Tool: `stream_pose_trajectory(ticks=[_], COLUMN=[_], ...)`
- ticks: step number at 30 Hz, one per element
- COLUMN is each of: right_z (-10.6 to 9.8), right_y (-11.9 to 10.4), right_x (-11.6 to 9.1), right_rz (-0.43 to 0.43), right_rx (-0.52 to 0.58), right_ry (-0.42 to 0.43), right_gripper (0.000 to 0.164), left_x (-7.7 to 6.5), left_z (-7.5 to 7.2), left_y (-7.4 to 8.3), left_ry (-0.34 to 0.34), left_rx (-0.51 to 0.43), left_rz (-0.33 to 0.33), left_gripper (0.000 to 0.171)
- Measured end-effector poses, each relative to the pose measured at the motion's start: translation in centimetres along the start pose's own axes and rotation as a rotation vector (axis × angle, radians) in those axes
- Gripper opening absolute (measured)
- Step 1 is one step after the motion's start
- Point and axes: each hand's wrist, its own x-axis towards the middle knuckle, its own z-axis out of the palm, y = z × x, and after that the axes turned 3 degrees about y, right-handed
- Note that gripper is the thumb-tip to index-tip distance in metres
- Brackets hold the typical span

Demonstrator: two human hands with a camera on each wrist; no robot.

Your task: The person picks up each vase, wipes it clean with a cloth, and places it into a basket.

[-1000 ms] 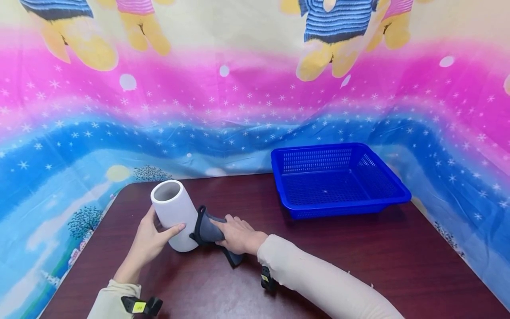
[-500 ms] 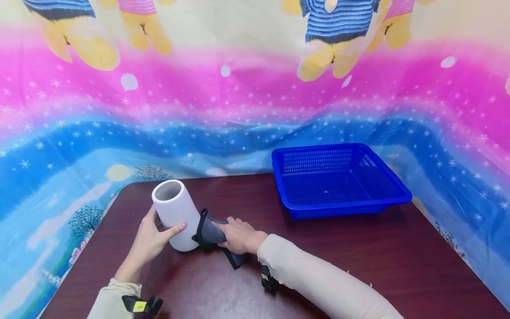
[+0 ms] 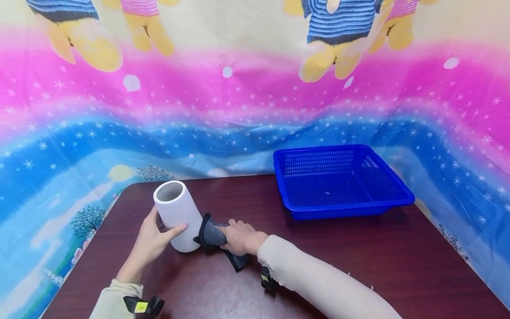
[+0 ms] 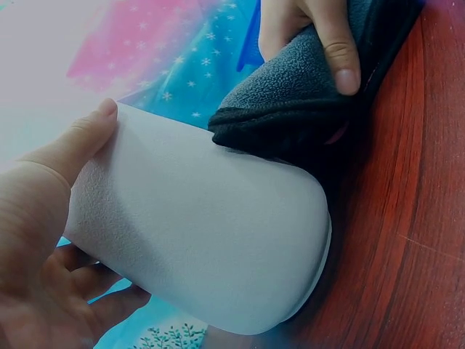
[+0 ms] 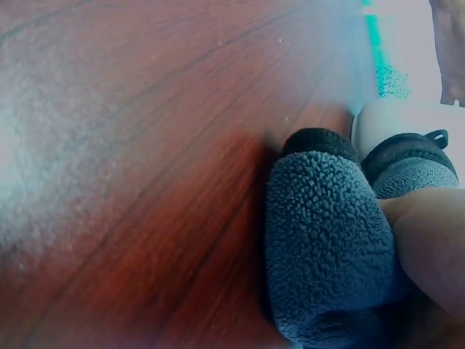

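Note:
A white vase (image 3: 181, 221) with a round open mouth stands on the table, leaning a little to the left in the head view. My left hand (image 3: 149, 241) grips it from the left, thumb across its front and fingers behind. In the left wrist view the vase (image 4: 196, 218) shows a smooth, pale wall. On its right side lies a grey fleecy cloth (image 3: 213, 235) with black edging and a small loop. My right hand (image 3: 241, 238) holds the bunched cloth against the lower wall. A folded part of the cloth (image 5: 327, 240) hangs to the tabletop in the right wrist view.
A blue perforated plastic basket (image 3: 342, 208) stands at the back right of the dark red-brown wooden table (image 3: 318, 248). Behind the table hangs a printed pink and blue curtain (image 3: 223, 106). Black camera mounts (image 3: 143, 305) sit on both wrists.
The cloth and my right fingers have slid slightly down the vase's right side. My left hand keeps its grip, and the vase stays in place. The head view has shifted a little.

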Motion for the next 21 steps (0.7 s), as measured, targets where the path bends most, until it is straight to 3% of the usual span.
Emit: stream_pose_trajectory(ticks=[12,21], right_z=[0.1,0.2], right_y=[0.8,1.6], right_x=[-0.4,-0.5], right_rz=[-0.029,-0.069], right_rx=[-0.029,0.035], right_ry=[-0.009,0.008], right_gripper=[0.057,0.062], left_x=[-0.1,0.0], left_z=[0.1,0.0], left_y=[-0.1,0.1], left_ry=[-0.002,-0.006], left_rx=[0.002,-0.002], left_rz=[-0.006,-0.005], left_gripper=[0.083,0.083])
